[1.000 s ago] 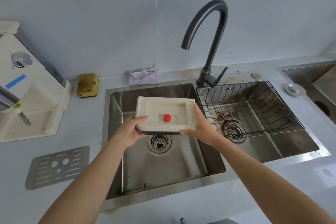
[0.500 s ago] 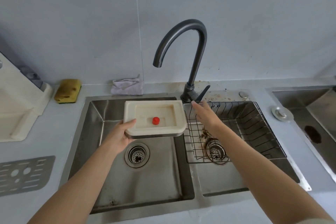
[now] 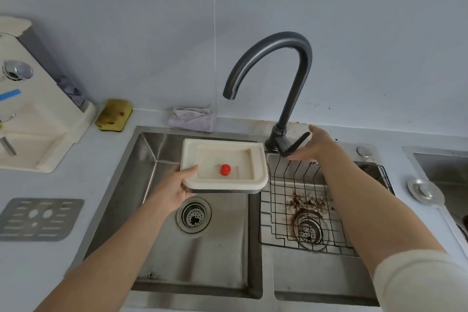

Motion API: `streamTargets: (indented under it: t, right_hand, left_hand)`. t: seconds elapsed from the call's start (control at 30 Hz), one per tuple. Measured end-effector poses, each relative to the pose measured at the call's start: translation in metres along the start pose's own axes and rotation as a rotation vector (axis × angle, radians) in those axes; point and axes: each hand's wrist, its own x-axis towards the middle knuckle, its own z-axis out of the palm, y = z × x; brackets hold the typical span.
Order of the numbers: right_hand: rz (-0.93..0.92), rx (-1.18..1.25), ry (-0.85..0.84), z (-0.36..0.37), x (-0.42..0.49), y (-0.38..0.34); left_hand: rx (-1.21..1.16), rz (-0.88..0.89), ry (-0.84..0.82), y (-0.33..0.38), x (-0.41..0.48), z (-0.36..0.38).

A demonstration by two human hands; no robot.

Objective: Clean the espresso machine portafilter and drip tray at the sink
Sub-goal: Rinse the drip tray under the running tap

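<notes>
My left hand [image 3: 174, 189] grips the left edge of the cream drip tray [image 3: 243, 177], holding it level over the left sink basin [image 3: 207, 256]. A small red float [image 3: 225, 169] stands in the tray's hollow. My right hand [image 3: 315, 145] is off the tray, fingers spread, right beside the dark faucet's lever [image 3: 295, 145]; I cannot tell whether it touches the lever. The faucet spout [image 3: 229, 94] arches above the tray and no water runs from it. The tray's metal grate [image 3: 38, 219] lies on the counter at the left. No portafilter is in sight.
The cream espresso machine [image 3: 33, 119] stands at the far left. A yellow sponge [image 3: 114, 115] and a grey cloth [image 3: 192, 119] lie behind the sink. A wire rack [image 3: 314, 200] sits in the right basin, above coffee grounds [image 3: 305, 204] near the drain. A round metal plug [image 3: 425, 191] rests at the right.
My right hand let go of the tray and moved up and right to the faucet lever. My left hand alone holds the tray now, still over the left basin.
</notes>
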Motion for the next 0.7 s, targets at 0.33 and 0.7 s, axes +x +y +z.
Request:
streamTargets:
  t: [0.33,0.7]
  right_hand:
    - [-0.126,-0.239,0.071,0.01,0.002,0.001]
    - [-0.16,-0.215,0.048,0.018,-0.022,0.016]
  left_hand:
    - [-0.046,-0.02,-0.011,-0.006,0.0,-0.006]
    - [-0.102,-0.049,0.004,-0.006,0.002,-0.01]
